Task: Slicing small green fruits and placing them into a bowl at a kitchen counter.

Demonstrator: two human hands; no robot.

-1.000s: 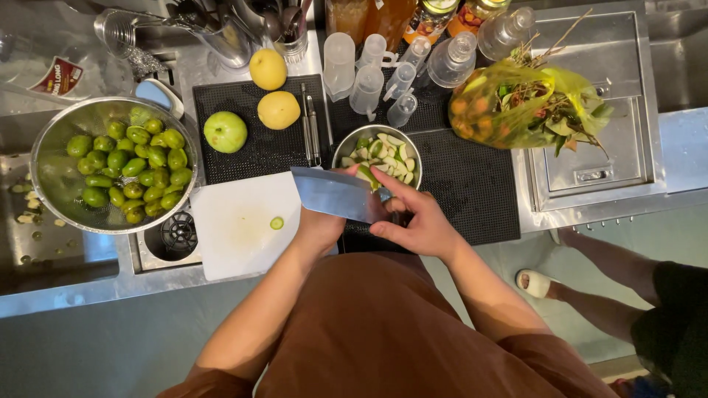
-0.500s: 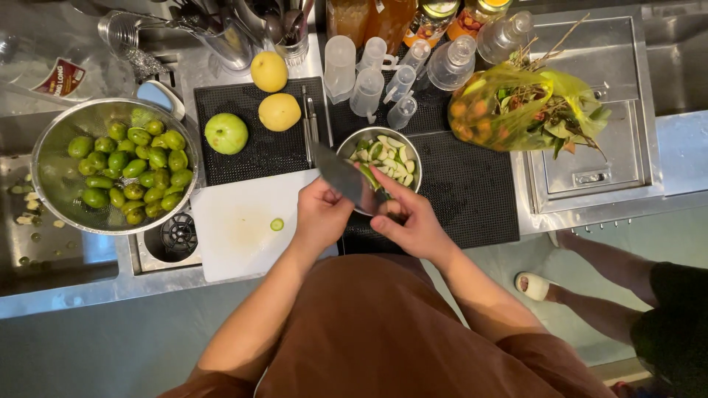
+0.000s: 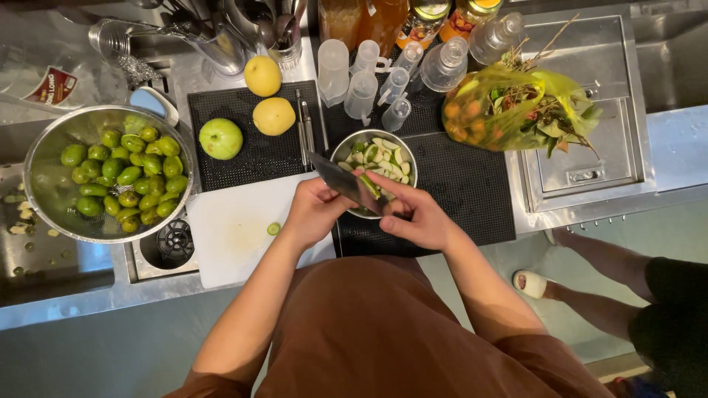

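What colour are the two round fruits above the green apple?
Yellow: the two round fruits lie on the black mat, clearest in the head view.

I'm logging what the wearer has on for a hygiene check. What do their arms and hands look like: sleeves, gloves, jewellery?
Both arms are bare from the hands up to short rust-brown sleeves near the shoulders. The left hand and right hand wear no gloves. No watch, bracelet or ring shows on either. The sleeves match the brown shirt.

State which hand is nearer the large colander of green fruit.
Left. The left hand is beside the cutting board, closer to the colander; the right hand is beyond it.
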